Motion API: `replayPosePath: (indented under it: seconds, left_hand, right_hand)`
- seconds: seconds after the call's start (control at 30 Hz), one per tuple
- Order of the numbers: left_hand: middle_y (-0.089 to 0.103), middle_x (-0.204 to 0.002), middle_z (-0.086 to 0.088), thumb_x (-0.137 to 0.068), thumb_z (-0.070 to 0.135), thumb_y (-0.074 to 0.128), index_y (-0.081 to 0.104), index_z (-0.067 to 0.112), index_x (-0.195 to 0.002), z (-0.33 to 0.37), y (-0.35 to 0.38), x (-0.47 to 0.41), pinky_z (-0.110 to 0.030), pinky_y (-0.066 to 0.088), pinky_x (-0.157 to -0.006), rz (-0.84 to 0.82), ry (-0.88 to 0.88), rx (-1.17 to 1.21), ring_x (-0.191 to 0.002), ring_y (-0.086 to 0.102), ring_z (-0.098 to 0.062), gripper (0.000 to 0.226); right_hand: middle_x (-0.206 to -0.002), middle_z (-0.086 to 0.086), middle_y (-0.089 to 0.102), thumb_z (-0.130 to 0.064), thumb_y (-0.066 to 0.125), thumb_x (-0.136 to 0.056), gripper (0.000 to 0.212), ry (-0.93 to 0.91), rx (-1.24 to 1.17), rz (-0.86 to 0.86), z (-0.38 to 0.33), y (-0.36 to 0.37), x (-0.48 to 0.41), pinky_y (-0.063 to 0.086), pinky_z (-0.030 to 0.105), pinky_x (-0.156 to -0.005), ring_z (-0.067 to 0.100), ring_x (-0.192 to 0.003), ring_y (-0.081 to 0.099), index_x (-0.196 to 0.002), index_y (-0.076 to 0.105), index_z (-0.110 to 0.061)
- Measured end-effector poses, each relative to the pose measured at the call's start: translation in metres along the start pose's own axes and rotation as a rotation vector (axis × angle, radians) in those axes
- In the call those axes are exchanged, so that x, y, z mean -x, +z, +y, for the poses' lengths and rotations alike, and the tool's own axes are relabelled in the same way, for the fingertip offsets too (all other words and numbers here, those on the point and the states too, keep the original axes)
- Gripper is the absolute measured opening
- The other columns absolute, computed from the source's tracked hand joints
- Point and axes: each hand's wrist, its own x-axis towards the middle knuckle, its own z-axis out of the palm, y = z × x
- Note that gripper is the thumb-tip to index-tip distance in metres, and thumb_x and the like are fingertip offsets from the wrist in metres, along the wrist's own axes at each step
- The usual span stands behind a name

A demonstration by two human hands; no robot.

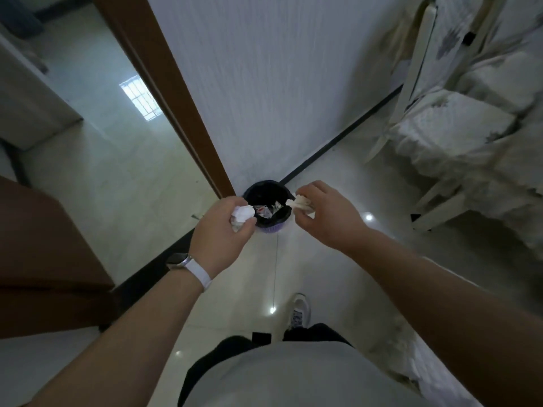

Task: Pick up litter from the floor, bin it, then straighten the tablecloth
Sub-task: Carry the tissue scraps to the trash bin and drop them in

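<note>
A small purple bin (271, 228) lined with a black bag stands on the floor at the wall corner, with wrappers inside. My left hand (220, 233) is shut on a crumpled white paper ball (243, 214), held just above the bin's left rim. My right hand (326, 215) pinches a crumpled whitish tissue (300, 202) over the bin's right rim. A pale tablecloth (458, 127) with grey flower prints drapes in folds at the right.
A brown door frame (164, 83) runs down to the bin on the left. A dark brown cabinet (44, 259) stands at the left edge. White chair legs (411, 92) stand by the tablecloth. My shoe (299, 311) is on the glossy tiled floor.
</note>
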Motion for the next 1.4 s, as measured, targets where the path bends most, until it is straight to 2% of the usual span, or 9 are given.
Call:
replayPosePath:
  seconds: [0.27,0.47,0.57,0.67,0.77,0.93,1.07,1.23,1.4]
  left_hand:
    - [0.054,-0.093,0.013,-0.083,0.027,0.071,0.051,0.036,-0.098,-0.013,0.013,-0.091,-0.005,0.036,-0.067,-0.055,0.034,-0.016,-0.082,0.047,0.005,0.027]
    - [0.053,-0.096,0.012,-0.083,0.028,0.072,0.057,0.029,-0.101,-0.055,0.03,-0.163,-0.009,0.035,-0.066,-0.164,0.051,-0.012,-0.084,0.047,0.003,0.023]
    - [0.056,-0.1,0.008,-0.083,0.034,0.071,0.061,0.021,-0.109,-0.081,0.041,-0.202,-0.018,0.039,-0.068,-0.225,0.014,0.003,-0.086,0.052,-0.005,0.031]
    - [0.059,-0.106,0.005,-0.083,0.036,0.071,0.06,0.019,-0.115,-0.106,0.052,-0.236,-0.025,0.045,-0.073,-0.285,-0.047,0.05,-0.091,0.057,-0.01,0.037]
    - [0.06,-0.113,0.001,-0.085,0.033,0.07,0.06,0.017,-0.119,-0.129,0.067,-0.266,-0.026,0.047,-0.081,-0.345,-0.094,0.084,-0.099,0.058,-0.013,0.039]
    - [0.056,-0.123,-0.003,-0.086,0.034,0.069,0.055,0.015,-0.127,-0.162,0.093,-0.299,-0.021,0.039,-0.084,-0.456,-0.094,0.05,-0.103,0.05,-0.007,0.048]
    - [0.055,-0.126,-0.004,-0.089,0.039,0.065,0.053,0.014,-0.129,-0.18,0.103,-0.313,-0.03,0.044,-0.092,-0.563,-0.047,-0.022,-0.113,0.053,-0.017,0.049]
    - [0.057,-0.124,-0.007,-0.089,0.034,0.063,0.055,0.012,-0.126,-0.192,0.1,-0.32,-0.037,0.047,-0.092,-0.609,0.074,-0.097,-0.113,0.054,-0.022,0.044]
    - [0.053,-0.136,-0.009,-0.09,0.035,0.061,0.053,0.011,-0.132,-0.187,0.095,-0.326,-0.042,0.044,-0.099,-0.663,0.188,-0.258,-0.122,0.049,-0.027,0.049]
  right_hand:
    - [-0.108,-0.003,0.058,-0.028,0.063,-0.086,0.027,0.055,-0.01,-0.025,0.031,0.001,-0.068,0.05,0.034,-0.073,0.018,-0.09,0.056,-0.112,0.061,-0.019]
    - [-0.109,-0.002,0.057,-0.032,0.063,-0.087,0.029,0.101,-0.005,-0.065,0.043,0.028,-0.129,0.05,0.035,-0.073,0.019,-0.091,0.055,-0.114,0.059,-0.019]
    - [-0.113,-0.003,0.057,-0.034,0.062,-0.088,0.032,0.145,0.019,-0.094,0.045,0.047,-0.163,0.047,0.03,-0.071,0.017,-0.093,0.055,-0.117,0.057,-0.02]
    - [-0.115,-0.001,0.056,-0.033,0.062,-0.088,0.034,0.208,0.021,-0.112,0.048,0.07,-0.197,0.05,0.034,-0.072,0.019,-0.094,0.056,-0.118,0.057,-0.018]
    - [-0.119,0.002,0.057,-0.031,0.061,-0.088,0.036,0.242,0.045,-0.161,0.055,0.091,-0.228,0.05,0.036,-0.075,0.022,-0.099,0.056,-0.121,0.057,-0.016]
    - [-0.13,0.003,0.053,-0.034,0.06,-0.09,0.044,0.296,0.056,-0.218,0.07,0.124,-0.263,0.046,0.034,-0.081,0.025,-0.109,0.055,-0.129,0.053,-0.015]
    - [-0.132,0.004,0.053,-0.034,0.059,-0.09,0.046,0.322,0.07,-0.235,0.08,0.146,-0.275,0.044,0.03,-0.078,0.025,-0.109,0.055,-0.13,0.053,-0.014]
    - [-0.125,0.006,0.055,-0.039,0.053,-0.092,0.043,0.366,0.153,-0.283,0.083,0.156,-0.273,0.05,0.039,-0.081,0.027,-0.107,0.054,-0.126,0.054,-0.013]
    - [-0.126,0.004,0.055,-0.044,0.046,-0.094,0.046,0.403,0.208,-0.289,0.081,0.146,-0.262,0.05,0.039,-0.084,0.024,-0.108,0.054,-0.13,0.053,-0.016]
